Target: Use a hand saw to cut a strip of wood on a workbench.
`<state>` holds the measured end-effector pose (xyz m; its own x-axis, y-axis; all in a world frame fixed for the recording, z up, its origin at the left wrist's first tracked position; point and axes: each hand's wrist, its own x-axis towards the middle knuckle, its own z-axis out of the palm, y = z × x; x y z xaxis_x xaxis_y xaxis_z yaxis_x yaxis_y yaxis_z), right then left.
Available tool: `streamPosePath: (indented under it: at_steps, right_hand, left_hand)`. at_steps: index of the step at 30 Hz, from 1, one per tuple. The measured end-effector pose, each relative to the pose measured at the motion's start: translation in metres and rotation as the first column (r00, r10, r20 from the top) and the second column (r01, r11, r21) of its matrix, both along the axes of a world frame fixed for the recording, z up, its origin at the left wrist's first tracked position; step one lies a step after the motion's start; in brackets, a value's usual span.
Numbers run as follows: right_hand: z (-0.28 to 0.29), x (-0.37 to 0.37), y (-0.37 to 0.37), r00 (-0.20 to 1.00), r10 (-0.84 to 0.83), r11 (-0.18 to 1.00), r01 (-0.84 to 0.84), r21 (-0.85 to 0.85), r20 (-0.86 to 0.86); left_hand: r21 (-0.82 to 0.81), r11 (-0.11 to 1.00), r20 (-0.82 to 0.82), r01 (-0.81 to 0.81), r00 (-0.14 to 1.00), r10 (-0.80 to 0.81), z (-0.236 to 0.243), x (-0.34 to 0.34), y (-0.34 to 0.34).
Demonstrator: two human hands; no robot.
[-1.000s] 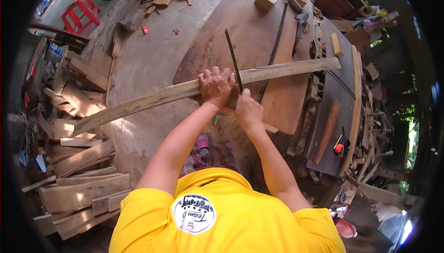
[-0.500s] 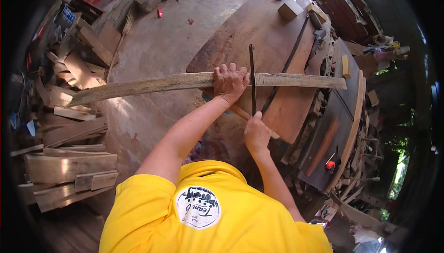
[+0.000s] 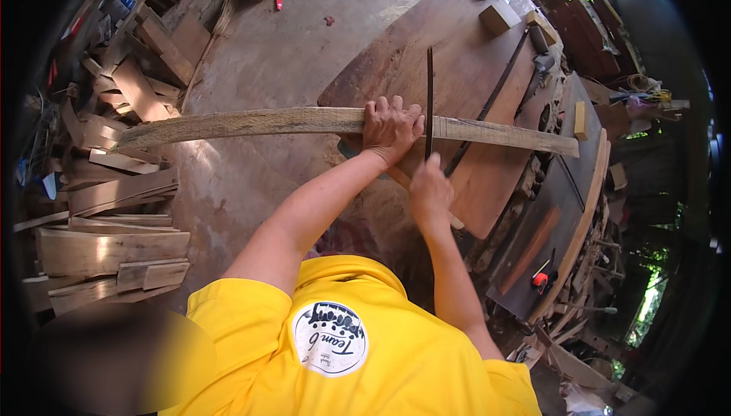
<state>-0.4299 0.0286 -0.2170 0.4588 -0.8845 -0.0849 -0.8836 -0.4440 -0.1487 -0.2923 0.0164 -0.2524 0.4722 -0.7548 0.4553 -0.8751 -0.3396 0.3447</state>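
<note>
A long, slightly curved wooden board (image 3: 259, 124) lies crosswise over a brown wooden tabletop (image 3: 396, 66), its left end reaching out past the tabletop's edge. Pressed on top of the board, my left hand (image 3: 391, 130) has its fingers curled over the far edge. Just right of it, a saw (image 3: 429, 96) crosses the board, its narrow dark blade seen nearly edge-on and pointing away from me. My right hand (image 3: 432, 191) is closed round the saw's near end; the handle is hidden in the fist.
Farther right on the tabletop lies a long dark strip (image 3: 499, 81), with a wooden block (image 3: 499, 17) near the far end. A dark board (image 3: 525, 264) at right carries a red tape measure (image 3: 540, 280). Stacked timber offcuts (image 3: 114, 252) fill the left side.
My right hand and the saw have moved away from me across the board. The left hand still holds the board down. The whole view has shifted slightly.
</note>
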Motion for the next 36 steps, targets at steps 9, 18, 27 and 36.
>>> streamPosePath:
  at_steps: [9,18,27,36]
  right_hand:
    - [-0.008,-0.026,0.016,0.999,0.03,0.998,-0.03,0.047,0.013]
    - [-0.013,-0.013,0.001,0.998,0.033,0.999,-0.033,-0.011,0.056]
    - [0.0,0.019,-0.033,0.997,-0.025,0.998,0.021,0.059,0.067]
    - [0.002,-0.002,-0.003,0.999,-0.006,1.0,0.006,0.003,0.044]
  left_hand:
    - [-0.019,0.999,0.015,-0.03,0.999,0.03,-0.003,0.005,0.002]
    - [-0.007,1.0,0.023,-0.005,1.0,0.005,-0.004,0.003,0.001]
    - [0.028,0.999,0.001,0.021,1.0,-0.021,-0.004,-0.003,-0.006]
    - [-0.011,1.0,0.008,0.012,1.0,-0.012,0.001,0.002,-0.002]
